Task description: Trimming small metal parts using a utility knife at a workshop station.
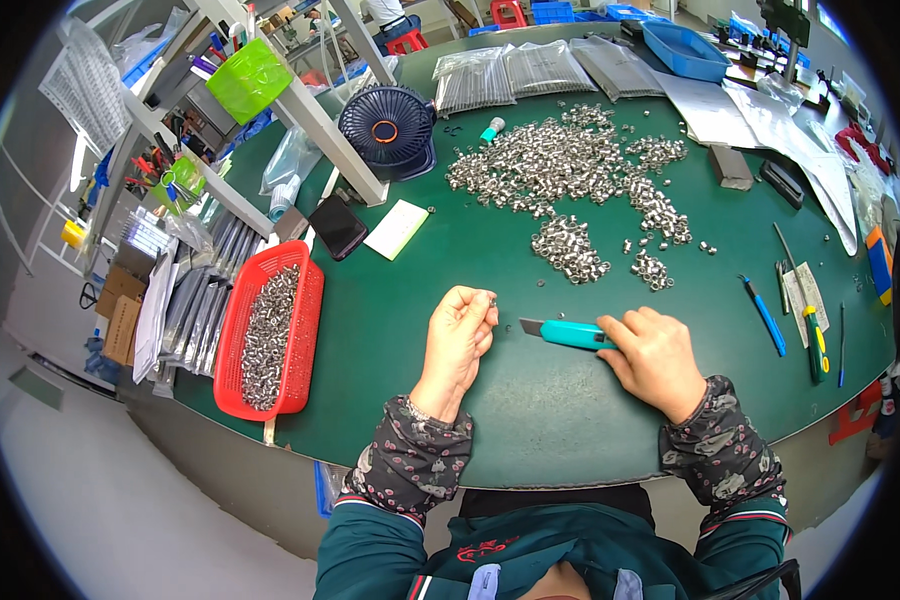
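Knife [576, 334], only one, sits in curled fingers of my right hand [654, 358]; my left hand [450, 342] pinches one small metal piece [493, 302]. Both are above one table [560, 430], right of one red basket [311, 330].

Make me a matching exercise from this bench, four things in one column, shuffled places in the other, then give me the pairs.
Things
1. Teal utility knife
2. Red perforated plastic basket
3. Black round-headed fan
4. Small silvery metal piece

Places
A. Beside a pale straight post
B. Pinched in the left hand
C. Held in the right hand
D. At the left side of the green tabletop

Pairs: 1-C, 2-D, 3-A, 4-B
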Tool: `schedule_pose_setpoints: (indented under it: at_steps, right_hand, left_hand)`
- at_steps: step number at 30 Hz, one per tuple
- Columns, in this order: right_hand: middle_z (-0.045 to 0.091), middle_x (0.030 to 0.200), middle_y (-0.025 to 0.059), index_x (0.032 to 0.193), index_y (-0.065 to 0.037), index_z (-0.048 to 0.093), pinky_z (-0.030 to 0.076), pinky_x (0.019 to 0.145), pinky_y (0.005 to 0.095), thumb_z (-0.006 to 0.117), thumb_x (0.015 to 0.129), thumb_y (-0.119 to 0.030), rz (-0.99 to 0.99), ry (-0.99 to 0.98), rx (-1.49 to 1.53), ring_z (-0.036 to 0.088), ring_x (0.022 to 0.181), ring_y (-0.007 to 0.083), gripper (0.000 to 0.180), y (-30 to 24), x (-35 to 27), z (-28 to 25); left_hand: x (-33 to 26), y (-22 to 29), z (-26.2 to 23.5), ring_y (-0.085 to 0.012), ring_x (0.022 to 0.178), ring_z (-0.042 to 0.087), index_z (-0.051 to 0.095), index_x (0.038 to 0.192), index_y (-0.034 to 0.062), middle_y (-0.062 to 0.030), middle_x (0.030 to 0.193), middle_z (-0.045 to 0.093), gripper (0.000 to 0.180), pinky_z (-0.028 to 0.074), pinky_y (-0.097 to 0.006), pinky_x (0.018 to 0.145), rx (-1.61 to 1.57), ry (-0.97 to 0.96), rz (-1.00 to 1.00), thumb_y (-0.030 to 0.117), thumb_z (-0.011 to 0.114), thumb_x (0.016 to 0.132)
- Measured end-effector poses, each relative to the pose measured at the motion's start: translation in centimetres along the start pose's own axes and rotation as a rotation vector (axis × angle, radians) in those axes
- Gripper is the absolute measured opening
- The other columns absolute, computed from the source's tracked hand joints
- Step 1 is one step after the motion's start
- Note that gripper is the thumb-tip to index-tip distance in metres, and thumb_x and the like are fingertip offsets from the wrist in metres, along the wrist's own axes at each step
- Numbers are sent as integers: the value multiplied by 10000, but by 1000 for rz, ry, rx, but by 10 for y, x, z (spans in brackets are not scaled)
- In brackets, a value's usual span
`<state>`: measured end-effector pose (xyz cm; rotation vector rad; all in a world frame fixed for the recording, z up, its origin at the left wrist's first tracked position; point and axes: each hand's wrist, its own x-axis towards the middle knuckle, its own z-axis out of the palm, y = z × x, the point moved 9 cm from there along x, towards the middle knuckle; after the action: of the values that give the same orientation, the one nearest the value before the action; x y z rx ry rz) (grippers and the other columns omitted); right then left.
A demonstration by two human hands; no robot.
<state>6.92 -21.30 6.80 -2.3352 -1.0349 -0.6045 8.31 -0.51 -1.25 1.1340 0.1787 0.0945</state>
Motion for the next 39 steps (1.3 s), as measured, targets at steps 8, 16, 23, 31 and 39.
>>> schedule_pose_setpoints:
  at_steps: [8, 16, 23, 31, 39]
  right_hand:
    - [555, 668, 109, 957, -67, 612, 441, 547, 393, 647, 763, -212, 208, -124, 297, 565, 626, 291, 245, 16, -6, 15]
    - [578, 676, 134, 929, -62, 630, 444, 554, 401, 631, 785, -229, 249, -126, 409, 573, 623, 320, 220, 20, -10, 21]
    - [550, 659, 118, 959, -44, 619, 435, 527, 389, 664, 745, -189, 237, -61, 229, 555, 598, 295, 262, 5, -9, 9]
    - [530, 642, 98, 963, -56, 598, 439, 508, 381, 665, 750, -190, 189, -17, 228, 557, 591, 276, 260, 4, -10, 6]
    - [557, 648, 117, 930, -60, 612, 442, 526, 400, 653, 766, -211, 259, -85, 354, 562, 584, 305, 226, 12, -12, 17]
  left_hand:
    - [0, -2, 4, -6, 447, 326, 519, 886, 56, -22, 687, 535, 109, 239, -143, 372, 28, -5, -15, 158, 554, 903]
    - [-2, -4, 11, -4, 442, 322, 529, 899, 53, -10, 662, 540, 81, 214, -157, 375, 77, -58, -4, 129, 558, 899]
    - [-4, 6, 12, -6, 428, 314, 541, 890, 40, -23, 662, 543, 71, 214, -158, 372, 253, -22, 139, 110, 540, 905]
    - [-2, -1, 3, -8, 439, 326, 522, 870, 45, -27, 668, 538, 107, 227, -152, 377, 53, 46, 50, 143, 546, 907]
    - [-4, -1, 7, -5, 445, 331, 529, 886, 42, -17, 661, 533, 98, 229, -155, 377, 75, 9, 35, 137, 548, 905]
